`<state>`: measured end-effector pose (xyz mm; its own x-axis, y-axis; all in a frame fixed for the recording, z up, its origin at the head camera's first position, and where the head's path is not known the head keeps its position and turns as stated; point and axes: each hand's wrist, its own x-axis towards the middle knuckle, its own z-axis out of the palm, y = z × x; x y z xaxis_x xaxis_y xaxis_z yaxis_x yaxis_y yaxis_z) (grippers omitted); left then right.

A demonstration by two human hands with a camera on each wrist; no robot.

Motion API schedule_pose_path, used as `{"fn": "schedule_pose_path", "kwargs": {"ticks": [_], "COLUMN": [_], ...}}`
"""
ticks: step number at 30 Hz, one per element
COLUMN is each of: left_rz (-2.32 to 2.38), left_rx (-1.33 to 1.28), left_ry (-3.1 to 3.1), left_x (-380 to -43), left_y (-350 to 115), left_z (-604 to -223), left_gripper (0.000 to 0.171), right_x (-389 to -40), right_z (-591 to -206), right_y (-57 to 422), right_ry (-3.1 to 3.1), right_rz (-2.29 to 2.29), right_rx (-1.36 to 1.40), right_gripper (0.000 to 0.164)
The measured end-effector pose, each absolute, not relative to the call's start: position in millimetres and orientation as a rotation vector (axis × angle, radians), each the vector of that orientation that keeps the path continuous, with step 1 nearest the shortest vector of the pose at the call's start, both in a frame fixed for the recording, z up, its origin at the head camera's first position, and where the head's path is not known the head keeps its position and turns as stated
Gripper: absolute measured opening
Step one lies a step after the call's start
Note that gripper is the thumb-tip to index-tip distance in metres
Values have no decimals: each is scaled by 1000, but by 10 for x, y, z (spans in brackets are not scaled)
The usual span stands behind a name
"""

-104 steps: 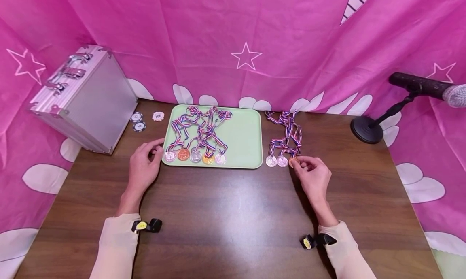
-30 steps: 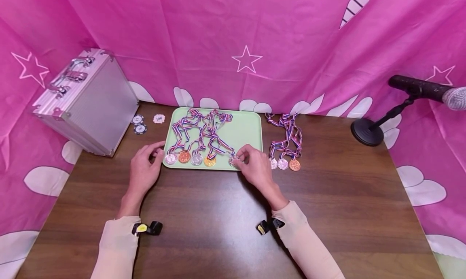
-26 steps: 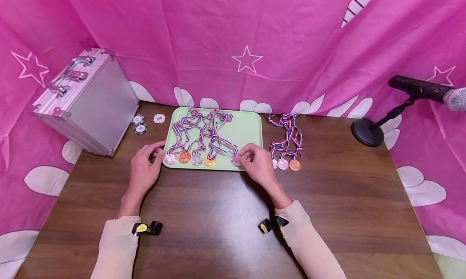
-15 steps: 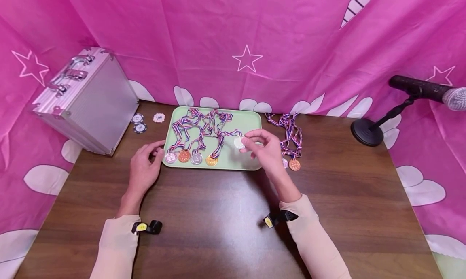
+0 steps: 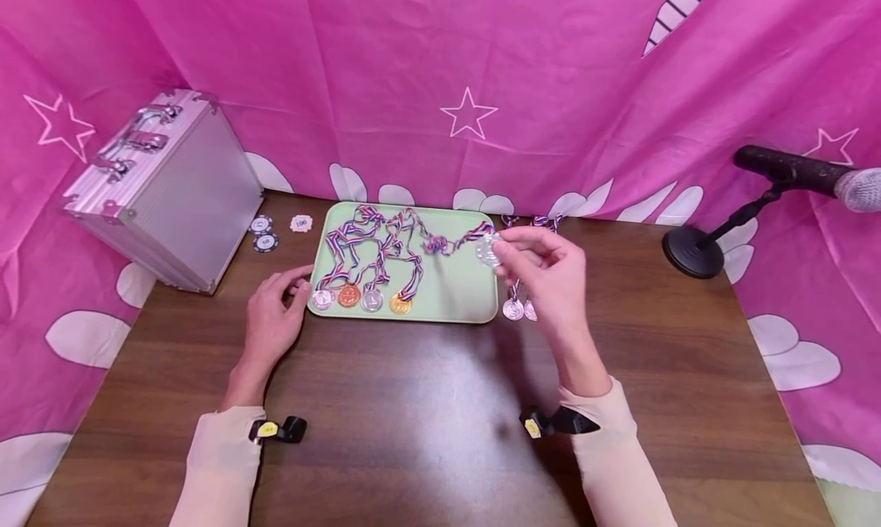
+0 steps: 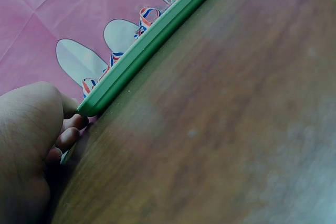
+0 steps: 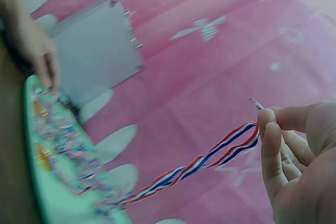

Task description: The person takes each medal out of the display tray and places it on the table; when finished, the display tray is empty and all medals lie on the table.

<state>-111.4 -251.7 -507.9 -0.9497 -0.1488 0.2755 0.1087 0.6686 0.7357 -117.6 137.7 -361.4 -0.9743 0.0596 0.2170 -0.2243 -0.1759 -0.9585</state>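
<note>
My right hand (image 5: 557, 282) pinches a silver medal (image 5: 488, 250) between thumb and fingers, raised above the right end of the green tray (image 5: 457, 294). Its striped ribbon (image 7: 202, 163) stretches down to the tray, as the right wrist view shows. My left hand (image 5: 275, 313), fingers bent, holds the tray's left edge. Along the tray's front lie a silver medal (image 5: 323, 299), a bronze medal (image 5: 349, 295), another silver medal (image 5: 372, 300) and a gold medal (image 5: 401, 304), their ribbons tangled behind. Right of the tray, more medals (image 5: 512, 309) are partly hidden by my right hand.
A silver case (image 5: 186, 190) stands at the back left. Beside it lie two dark poker chips (image 5: 264, 242) and a pink chip (image 5: 300, 223). A microphone on a black stand (image 5: 695, 252) is at the back right. A pink curtain (image 5: 385, 91) hangs behind the table.
My right hand has moved from the bronze medal outside the tray to a silver medal in it, shifted that right, then lifted it up and rightward. The left hand stays put.
</note>
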Motion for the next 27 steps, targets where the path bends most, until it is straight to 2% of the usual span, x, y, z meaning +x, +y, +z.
{"fn": "schedule_pose_path", "kwargs": {"ticks": [7, 15, 21, 24, 27], "left_rz": [-1162, -1158, -1157, -1157, -1160], "left_rx": [40, 37, 33, 28, 25], "left_ry": [-2577, -2581, -2587, -2579, -2570], "left_x": [-1092, -1100, -1104, -1106, -1112], "left_y": [-2530, -2536, -2523, -2518, -2513], "left_z": [-5084, -5089, -5086, -5080, -5076], "left_gripper": [31, 31, 31, 31, 30], "right_x": [-1077, -1395, -1510, -1500, -1459], "right_z": [-3189, -3036, -3206, -3426, -3730], "right_y": [1638, 2040, 2343, 2449, 2544], "right_ry": [-1596, -1384, -1287, -1338, -1477], "right_rz": [2343, 2288, 2246, 2280, 2290], "right_rx": [246, 157, 116, -6, -160], "right_gripper": [25, 9, 10, 6, 10]}}
